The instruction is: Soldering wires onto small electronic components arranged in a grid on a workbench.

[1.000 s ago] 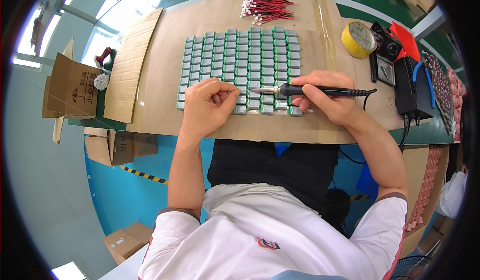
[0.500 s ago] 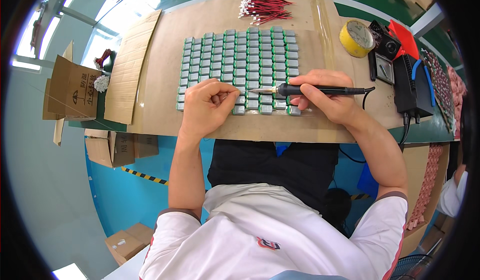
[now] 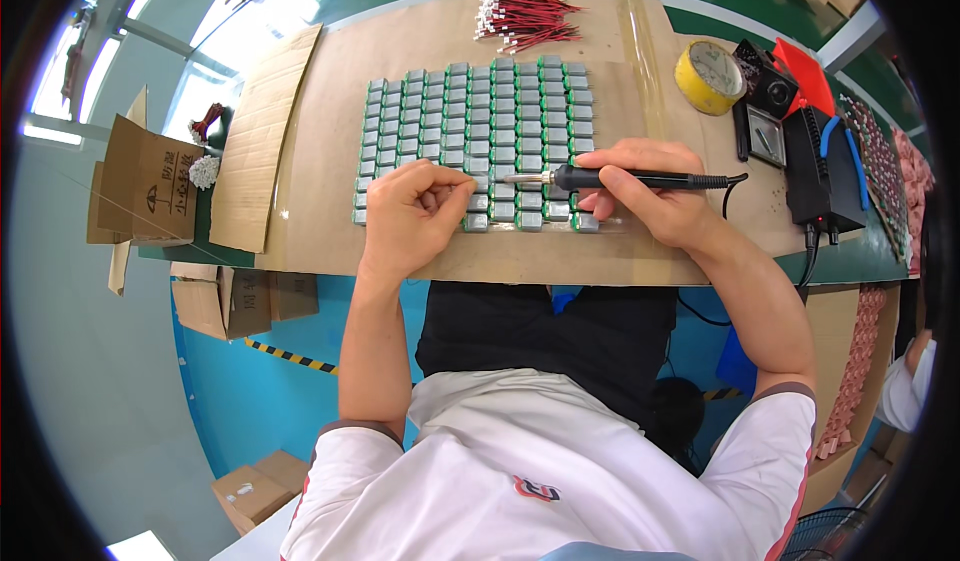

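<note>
Rows of small silver-grey blocks with green edges [image 3: 478, 116] lie packed side by side on the brown cardboard sheet [image 3: 320, 161]. My right hand [image 3: 660, 191] grips a black-handled soldering iron [image 3: 640, 178], pen-like. Its metal tip points left, over the nearer rows and close to the fingers of my left hand. Over the near left part of the rows, my left hand [image 3: 415, 211] is closed in a pinch. Whatever is between its thumb and forefinger is too small or hidden to make out.
Red and black wires with white connectors [image 3: 525, 19] lie behind the blocks. At right are yellow tape [image 3: 709, 78], a black soldering station [image 3: 826, 176] and blue-handled pliers [image 3: 845, 156]. Upright cardboard [image 3: 265, 141] and an open carton [image 3: 150, 181] stand left. A person's sleeve [image 3: 908, 396] shows far right.
The view has shifted very slightly. Both hands keep nearly the same pose, with the soldering iron's tip still over the nearer rows.
</note>
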A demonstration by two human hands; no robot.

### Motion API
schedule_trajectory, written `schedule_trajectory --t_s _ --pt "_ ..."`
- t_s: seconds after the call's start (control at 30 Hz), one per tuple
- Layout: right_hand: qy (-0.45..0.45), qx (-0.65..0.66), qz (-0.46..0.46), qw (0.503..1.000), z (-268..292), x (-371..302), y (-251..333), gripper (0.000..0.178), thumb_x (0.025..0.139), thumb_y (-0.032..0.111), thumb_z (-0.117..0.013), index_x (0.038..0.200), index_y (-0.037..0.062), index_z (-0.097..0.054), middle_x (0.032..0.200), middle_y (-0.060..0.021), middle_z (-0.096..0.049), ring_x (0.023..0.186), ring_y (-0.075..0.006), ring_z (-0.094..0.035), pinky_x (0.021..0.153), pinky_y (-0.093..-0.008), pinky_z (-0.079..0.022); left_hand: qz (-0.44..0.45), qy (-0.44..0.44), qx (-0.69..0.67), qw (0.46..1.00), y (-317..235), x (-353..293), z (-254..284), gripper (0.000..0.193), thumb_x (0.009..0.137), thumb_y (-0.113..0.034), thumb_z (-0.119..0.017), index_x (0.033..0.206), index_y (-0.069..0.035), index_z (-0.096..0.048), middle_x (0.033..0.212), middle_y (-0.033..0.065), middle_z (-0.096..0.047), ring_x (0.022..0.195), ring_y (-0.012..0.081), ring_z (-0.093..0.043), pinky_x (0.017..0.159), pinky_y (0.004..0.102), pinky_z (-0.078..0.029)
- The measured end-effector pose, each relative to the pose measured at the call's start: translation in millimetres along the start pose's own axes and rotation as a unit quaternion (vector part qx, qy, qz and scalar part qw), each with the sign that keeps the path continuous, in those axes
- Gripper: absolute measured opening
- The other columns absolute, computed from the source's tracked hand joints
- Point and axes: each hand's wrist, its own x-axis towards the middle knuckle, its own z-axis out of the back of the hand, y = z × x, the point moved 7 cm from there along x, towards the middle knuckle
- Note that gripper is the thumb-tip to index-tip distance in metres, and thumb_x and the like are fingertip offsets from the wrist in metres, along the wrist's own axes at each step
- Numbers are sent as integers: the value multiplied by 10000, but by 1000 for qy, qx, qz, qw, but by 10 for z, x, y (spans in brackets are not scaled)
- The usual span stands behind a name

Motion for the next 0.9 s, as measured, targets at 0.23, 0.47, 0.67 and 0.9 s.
schedule_trajectory --t_s 0.23,0.47,0.67,0.9 --pt "-4 8 6 1000 2 -6 8 179 988 19 -639 1114 -44 -748 821 -101 -739 709 -135 -732 666 -260 -587 64 -43 -74 994 156 -50 41 58 870 56 -763 884 23 -718 736 -45 -649 629 -20 -496 559 149 -376" --pt "20 -4 21 1000 -10 -6 43 185 979 -7 -625 1113 -40 -749 829 -103 -737 718 -143 -742 643 -259 -597 15 -2 -80 997 81 -34 51 93 820 93 -738 823 10 -696 721 -44 -622 613 -19 -471 533 164 -341" --pt "29 -1 17 999 -23 -9 49 187 967 -23 -625 1103 -47 -749 872 -120 -741 721 -146 -741 637 -258 -613 -23 16 -55 998 -21 -15 38 104 767 95 -755 771 5 -705 720 -28 -606 591 5 -460 512 186 -320" --pt "28 -21 32 999 -32 -4 59 186 959 -26 -629 1096 -44 -754 841 -118 -741 711 -143 -736 618 -251 -593 -27 12 -36 999 -49 1 30 91 737 66 -752 751 -15 -714 654 -16 -568 567 44 -471 500 214 -366"
